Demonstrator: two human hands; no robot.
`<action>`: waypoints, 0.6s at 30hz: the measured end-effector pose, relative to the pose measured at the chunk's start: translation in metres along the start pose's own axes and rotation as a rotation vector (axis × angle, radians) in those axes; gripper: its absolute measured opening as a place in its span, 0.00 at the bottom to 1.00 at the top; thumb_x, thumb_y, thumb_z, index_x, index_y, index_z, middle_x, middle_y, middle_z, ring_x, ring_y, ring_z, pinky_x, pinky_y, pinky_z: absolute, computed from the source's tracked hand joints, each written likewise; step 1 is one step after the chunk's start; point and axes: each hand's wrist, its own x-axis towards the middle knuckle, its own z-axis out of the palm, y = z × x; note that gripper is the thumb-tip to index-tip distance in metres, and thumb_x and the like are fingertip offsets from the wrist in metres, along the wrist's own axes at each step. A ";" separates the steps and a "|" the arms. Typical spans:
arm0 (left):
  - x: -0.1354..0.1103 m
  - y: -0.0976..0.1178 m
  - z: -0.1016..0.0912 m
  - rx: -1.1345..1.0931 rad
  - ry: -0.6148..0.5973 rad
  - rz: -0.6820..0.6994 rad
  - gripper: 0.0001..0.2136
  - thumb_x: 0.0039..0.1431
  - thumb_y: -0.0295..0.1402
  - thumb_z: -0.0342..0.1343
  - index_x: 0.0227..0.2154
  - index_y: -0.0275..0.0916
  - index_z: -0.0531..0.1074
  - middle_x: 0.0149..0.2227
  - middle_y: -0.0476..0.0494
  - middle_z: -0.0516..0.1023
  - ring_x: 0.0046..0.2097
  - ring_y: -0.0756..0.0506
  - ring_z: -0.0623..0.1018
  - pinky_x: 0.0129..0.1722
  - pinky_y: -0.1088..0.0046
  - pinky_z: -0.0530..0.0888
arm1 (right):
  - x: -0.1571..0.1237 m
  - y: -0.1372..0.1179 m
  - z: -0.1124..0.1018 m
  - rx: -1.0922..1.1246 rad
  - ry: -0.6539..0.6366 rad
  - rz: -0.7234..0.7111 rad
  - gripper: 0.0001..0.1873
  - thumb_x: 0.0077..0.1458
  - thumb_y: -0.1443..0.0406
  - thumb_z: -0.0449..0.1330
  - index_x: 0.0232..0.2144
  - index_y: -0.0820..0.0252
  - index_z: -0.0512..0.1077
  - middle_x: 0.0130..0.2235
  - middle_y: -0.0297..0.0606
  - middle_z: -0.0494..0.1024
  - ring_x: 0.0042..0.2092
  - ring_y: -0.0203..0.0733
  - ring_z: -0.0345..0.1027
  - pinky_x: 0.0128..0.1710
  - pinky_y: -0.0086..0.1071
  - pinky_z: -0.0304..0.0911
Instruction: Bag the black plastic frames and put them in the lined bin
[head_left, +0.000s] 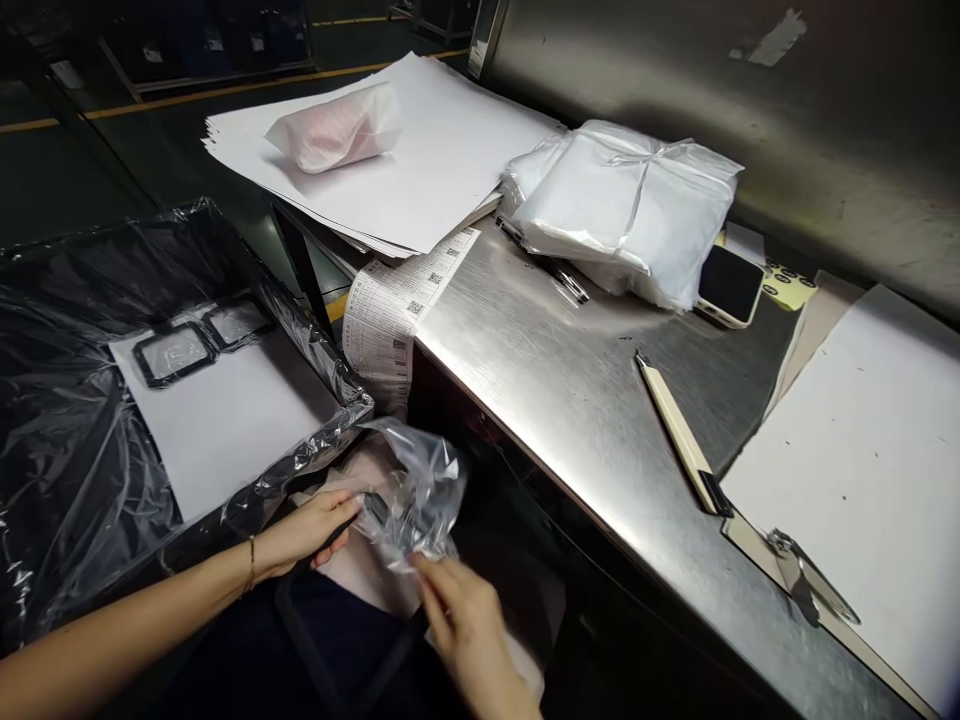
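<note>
My left hand and my right hand are low in the picture, below the table's edge, both closed on a small clear plastic bag. A dark flat part shows inside the bag by my left fingers. To the left stands a box lined with black plastic film. In it lies a white sheet with two black-framed parts at its far end.
A steel table carries a stack of white paper with a wrapped pink item, a bundle of clear bags, a phone, a utility knife, a printed label sheet and a clipboard.
</note>
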 end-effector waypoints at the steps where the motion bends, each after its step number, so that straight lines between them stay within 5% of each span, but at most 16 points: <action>1: -0.001 -0.003 -0.001 -0.007 0.013 0.002 0.15 0.59 0.43 0.40 0.31 0.35 0.61 0.16 0.58 0.60 0.12 0.59 0.56 0.11 0.83 0.53 | -0.003 0.009 -0.004 -0.044 0.064 0.016 0.10 0.57 0.64 0.49 0.34 0.62 0.68 0.30 0.33 0.70 0.31 0.33 0.65 0.31 0.32 0.63; 5: -0.005 -0.016 -0.002 -0.033 -0.011 -0.019 0.15 0.59 0.43 0.41 0.30 0.35 0.61 0.15 0.58 0.60 0.12 0.58 0.56 0.11 0.83 0.53 | -0.030 0.028 -0.002 -0.083 0.176 0.026 0.11 0.58 0.64 0.48 0.26 0.63 0.65 0.24 0.29 0.66 0.25 0.29 0.61 0.26 0.27 0.60; 10: -0.006 -0.018 -0.001 -0.015 -0.037 -0.046 0.16 0.58 0.44 0.41 0.31 0.34 0.63 0.18 0.55 0.64 0.14 0.58 0.61 0.11 0.83 0.58 | -0.062 0.028 0.030 -0.004 0.260 0.034 0.09 0.58 0.64 0.48 0.31 0.61 0.66 0.27 0.30 0.67 0.24 0.28 0.61 0.22 0.24 0.60; 15: -0.002 -0.017 -0.005 0.043 -0.010 -0.126 0.18 0.58 0.46 0.40 0.36 0.34 0.62 0.21 0.52 0.68 0.17 0.56 0.67 0.13 0.81 0.62 | -0.059 0.007 0.077 0.126 0.275 -0.135 0.16 0.57 0.58 0.48 0.24 0.62 0.65 0.21 0.28 0.66 0.20 0.26 0.58 0.18 0.22 0.57; 18: 0.001 -0.021 -0.013 0.108 0.002 -0.134 0.19 0.58 0.46 0.39 0.34 0.33 0.64 0.22 0.51 0.68 0.19 0.55 0.68 0.15 0.80 0.64 | -0.049 -0.013 0.082 0.190 0.247 -0.109 0.18 0.58 0.58 0.47 0.22 0.62 0.65 0.22 0.29 0.67 0.24 0.28 0.62 0.22 0.25 0.60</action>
